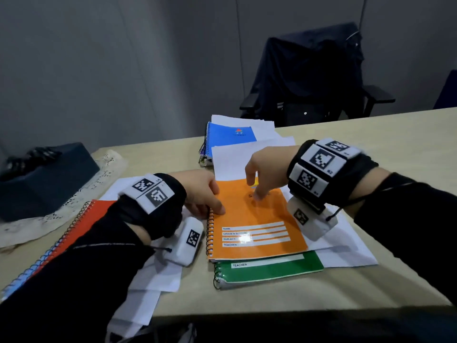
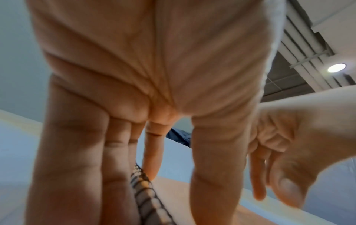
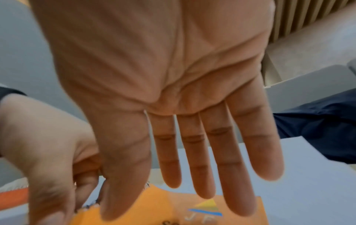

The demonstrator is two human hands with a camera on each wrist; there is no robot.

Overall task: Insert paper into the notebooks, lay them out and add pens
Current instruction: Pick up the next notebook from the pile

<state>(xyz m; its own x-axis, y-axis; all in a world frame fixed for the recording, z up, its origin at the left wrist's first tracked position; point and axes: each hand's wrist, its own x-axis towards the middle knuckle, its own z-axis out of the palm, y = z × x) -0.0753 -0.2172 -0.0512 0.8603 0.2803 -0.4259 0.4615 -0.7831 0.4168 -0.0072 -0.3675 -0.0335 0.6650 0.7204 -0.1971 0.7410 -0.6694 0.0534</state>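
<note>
Both hands are working on the orange notebook (image 1: 254, 219), which is lying closed on top of the green notebook (image 1: 269, 268) near the front edge of the table (image 1: 371, 134). Spread with fingers straight, the right hand (image 1: 265, 169) is reaching down so that its fingertips (image 1: 258, 195) are touching the upper part of the orange cover; in the right wrist view the fingers (image 3: 212, 159) are lying long and relaxed above the printed logo. Pressing at the spiral binding (image 1: 210, 233) on the orange notebook's left side, the left hand (image 1: 202, 191) is keeping its fingers mostly straight, holding nothing; in the left wrist view the coil (image 2: 146, 194) is running between the fingers and thumb. White paper sheets (image 1: 235, 162) are lying just beyond the orange notebook's top edge, with more sheets spreading under it to the right. Left of the orange notebook, a red notebook (image 1: 89, 219) is lying partly under the left sleeve. Beyond the orange notebook, a blue notebook (image 1: 230, 137) is sitting on a small stack. Well to the left of it, a dark box (image 1: 49, 179) is resting on a lace cloth (image 1: 74, 201).
</note>
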